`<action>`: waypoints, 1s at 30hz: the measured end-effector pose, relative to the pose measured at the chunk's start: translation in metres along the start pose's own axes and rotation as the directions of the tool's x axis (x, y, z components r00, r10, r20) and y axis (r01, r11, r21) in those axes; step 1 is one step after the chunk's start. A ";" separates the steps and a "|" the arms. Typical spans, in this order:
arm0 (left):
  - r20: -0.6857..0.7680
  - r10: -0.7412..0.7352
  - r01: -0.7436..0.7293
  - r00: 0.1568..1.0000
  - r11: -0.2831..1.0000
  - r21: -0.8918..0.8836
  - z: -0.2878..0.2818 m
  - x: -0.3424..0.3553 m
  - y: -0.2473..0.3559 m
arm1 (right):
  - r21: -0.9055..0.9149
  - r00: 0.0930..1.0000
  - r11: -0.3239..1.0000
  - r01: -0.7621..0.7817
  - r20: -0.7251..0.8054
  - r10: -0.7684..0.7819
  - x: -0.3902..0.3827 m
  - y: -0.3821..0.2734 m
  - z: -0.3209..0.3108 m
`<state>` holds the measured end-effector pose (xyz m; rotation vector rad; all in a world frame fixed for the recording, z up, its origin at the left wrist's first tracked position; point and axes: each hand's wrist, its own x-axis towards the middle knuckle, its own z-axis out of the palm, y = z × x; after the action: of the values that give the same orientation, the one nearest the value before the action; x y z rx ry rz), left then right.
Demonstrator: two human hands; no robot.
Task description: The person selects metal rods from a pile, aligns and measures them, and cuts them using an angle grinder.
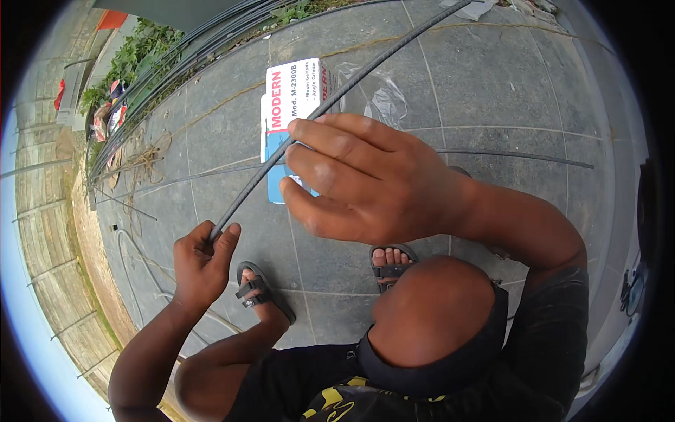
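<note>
A long ribbed grey steel rod (375,64) runs diagonally from low left to upper right. My left hand (200,261) grips it at its lower end, thumb along it. My right hand (376,183) is higher up, large in view, with the tips of its upper fingers on the rod; its thumb is hidden. Behind the rod and right hand, a white, red and blue cardboard box (279,98) lies on the grey tiles, partly covered. A clear plastic bag (380,98) lies beside the box.
Another steel bar (524,156) lies across the tiled floor (492,91). Bundled rods (183,53), tangled string (144,158), plants (133,39) and debris line the left edge, beside a concrete ledge. A grey cable (130,267) snakes near my sandalled feet.
</note>
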<state>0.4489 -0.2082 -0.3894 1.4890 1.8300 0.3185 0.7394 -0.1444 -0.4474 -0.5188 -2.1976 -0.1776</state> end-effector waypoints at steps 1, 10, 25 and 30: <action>-0.084 0.011 -0.006 0.996 0.998 0.060 -0.014 0.002 -0.018 | -0.038 0.998 0.998 -0.042 -0.053 0.040 -0.015 0.004 -0.011; -0.425 -0.056 0.180 0.903 0.949 0.258 -0.055 -0.025 -0.316 | -0.298 0.521 0.560 -0.773 0.205 0.828 -0.204 -0.046 -0.096; -0.455 -0.624 0.704 0.636 0.710 0.010 0.048 -0.047 -0.404 | -0.483 0.200 0.473 -0.737 0.512 0.835 -0.149 0.019 -0.041; -0.478 -0.618 0.706 0.624 0.708 0.006 0.044 -0.038 -0.415 | -0.460 0.277 0.495 -0.737 0.463 0.842 -0.148 0.011 -0.039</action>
<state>0.1742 -0.3765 -0.6578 0.7558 2.7147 0.1047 0.8539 -0.1908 -0.5379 -1.9934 -2.2241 0.4746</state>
